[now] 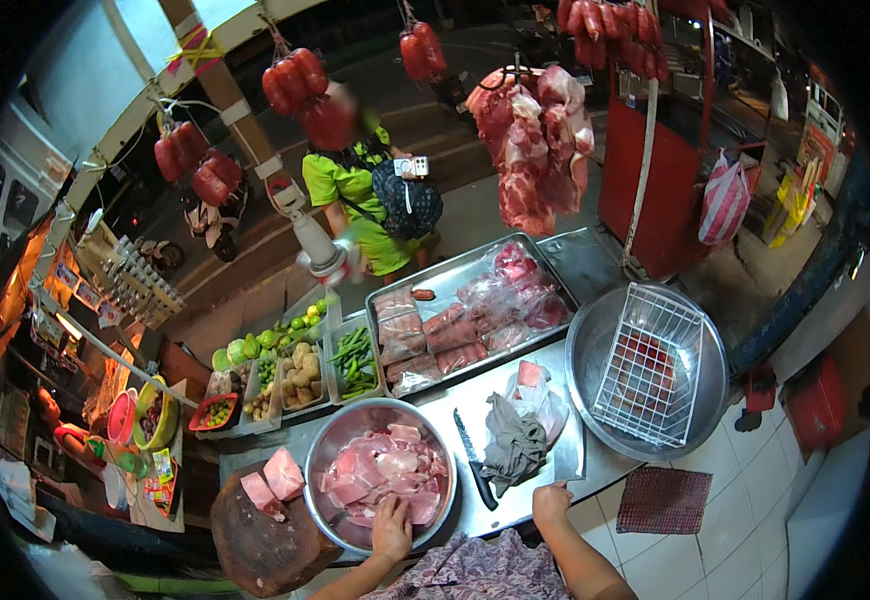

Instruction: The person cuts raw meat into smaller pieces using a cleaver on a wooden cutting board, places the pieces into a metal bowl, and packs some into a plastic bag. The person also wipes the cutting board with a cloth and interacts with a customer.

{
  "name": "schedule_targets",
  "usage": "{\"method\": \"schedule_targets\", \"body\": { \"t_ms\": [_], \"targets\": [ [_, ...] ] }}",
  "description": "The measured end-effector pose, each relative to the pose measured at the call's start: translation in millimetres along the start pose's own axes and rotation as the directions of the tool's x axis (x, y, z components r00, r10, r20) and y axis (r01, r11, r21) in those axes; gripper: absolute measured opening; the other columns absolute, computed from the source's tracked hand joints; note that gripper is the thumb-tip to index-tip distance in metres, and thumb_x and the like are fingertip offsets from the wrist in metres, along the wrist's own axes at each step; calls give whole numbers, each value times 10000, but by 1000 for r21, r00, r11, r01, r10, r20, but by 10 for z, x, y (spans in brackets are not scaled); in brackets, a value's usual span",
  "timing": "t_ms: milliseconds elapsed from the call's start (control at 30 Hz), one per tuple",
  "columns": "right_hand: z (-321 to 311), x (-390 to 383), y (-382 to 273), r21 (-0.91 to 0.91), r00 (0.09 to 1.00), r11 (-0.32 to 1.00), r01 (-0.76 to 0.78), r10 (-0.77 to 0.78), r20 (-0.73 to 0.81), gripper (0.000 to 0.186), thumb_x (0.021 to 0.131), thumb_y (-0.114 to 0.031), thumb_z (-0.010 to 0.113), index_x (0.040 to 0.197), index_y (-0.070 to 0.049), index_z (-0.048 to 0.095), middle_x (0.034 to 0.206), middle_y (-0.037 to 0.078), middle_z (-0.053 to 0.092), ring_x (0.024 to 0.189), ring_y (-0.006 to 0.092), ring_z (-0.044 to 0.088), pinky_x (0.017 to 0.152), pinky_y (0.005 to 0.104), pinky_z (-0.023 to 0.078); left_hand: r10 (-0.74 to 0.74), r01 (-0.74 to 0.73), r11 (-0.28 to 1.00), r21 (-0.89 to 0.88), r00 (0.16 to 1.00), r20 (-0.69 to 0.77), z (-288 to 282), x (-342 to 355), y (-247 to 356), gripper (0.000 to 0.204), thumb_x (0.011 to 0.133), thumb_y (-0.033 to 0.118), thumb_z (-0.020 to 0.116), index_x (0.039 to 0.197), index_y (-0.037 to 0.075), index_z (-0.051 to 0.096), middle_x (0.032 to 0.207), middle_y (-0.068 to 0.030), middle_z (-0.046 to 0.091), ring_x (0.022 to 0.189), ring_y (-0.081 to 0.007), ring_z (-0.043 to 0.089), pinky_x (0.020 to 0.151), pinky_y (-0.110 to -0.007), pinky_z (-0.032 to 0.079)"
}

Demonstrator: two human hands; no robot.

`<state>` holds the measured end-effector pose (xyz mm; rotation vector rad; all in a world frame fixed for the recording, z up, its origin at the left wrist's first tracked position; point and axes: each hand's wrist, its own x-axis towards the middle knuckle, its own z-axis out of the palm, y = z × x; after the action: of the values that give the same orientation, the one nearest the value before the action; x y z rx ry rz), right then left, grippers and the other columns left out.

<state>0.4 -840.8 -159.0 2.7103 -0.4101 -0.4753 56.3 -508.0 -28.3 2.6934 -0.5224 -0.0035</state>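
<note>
My left hand [392, 530] reaches over the near rim of a large steel bowl [317, 460], its fingers stretched out and resting on pale pink raw meat pieces [385, 468]. At the counter's front edge my right hand [552, 502] is closed in a fist; what it grips, if anything, is too small to make out. A knife [475, 465] with a black handle lies between the bowl and a crumpled grey cloth [515, 445]. Left of the bowl, two chunks of meat [281, 474] sit on a round wooden chopping block [255, 540].
Behind the bowl stand bins of green chillies [355, 362] and potatoes [301, 372], and a tray [435, 385] of packed meat. A wire basket [650, 375] rests in a wide basin [595, 420]. Meat [535, 150] and sausages [295, 80] hang overhead. A person in green [375, 190] stands beyond.
</note>
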Motion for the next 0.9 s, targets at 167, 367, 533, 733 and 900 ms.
{"method": "schedule_targets", "body": {
  "t_ms": [167,367,533,733,900],
  "targets": [
    [-23,7,-31,39,997,998,-46,43,64,467,819,-100,544,1154,224,553,823,409,631,569,325,661,402,412,498,-9,9,1000,-3,1000,13,12,6,-3,426,783,69,643,1207,35,611,1352,-218,487,1273,-396,442,1083,-460,367],
    [55,28,-27,28,1000,999,-23,22,23,487,749,-143,597,1066,226,600,717,353,643,554,290,670,432,380,508,-25,25,1000,4,1000,7,17,3,-1,450,773,60,643,1221,49,602,1367,-212,481,1284,-399,436,1090,-460,370],
    [80,-8,85,28,990,991,130,-128,-66,291,732,-80,640,948,108,693,817,253,698,586,248,679,468,364,526,-62,62,998,-23,998,-19,11,-20,3,434,780,43,633,1212,35,599,1350,-204,494,1278,-390,445,1085,-460,375],
    [-15,-57,241,219,981,968,127,-90,-170,235,744,-62,624,872,128,678,755,183,701,580,207,683,491,320,542,-40,40,999,-7,997,-67,-51,9,54,415,775,27,618,1190,19,593,1333,-199,499,1244,-391,472,1060,-459,391],
    [-163,-45,478,370,916,839,398,-338,-217,332,759,-42,612,996,190,637,793,229,690,634,265,697,545,351,559,-146,150,989,14,975,-168,-103,-11,105,435,776,13,613,1211,28,593,1314,-203,509,1245,-390,473,1062,-476,384]
  ]
}}
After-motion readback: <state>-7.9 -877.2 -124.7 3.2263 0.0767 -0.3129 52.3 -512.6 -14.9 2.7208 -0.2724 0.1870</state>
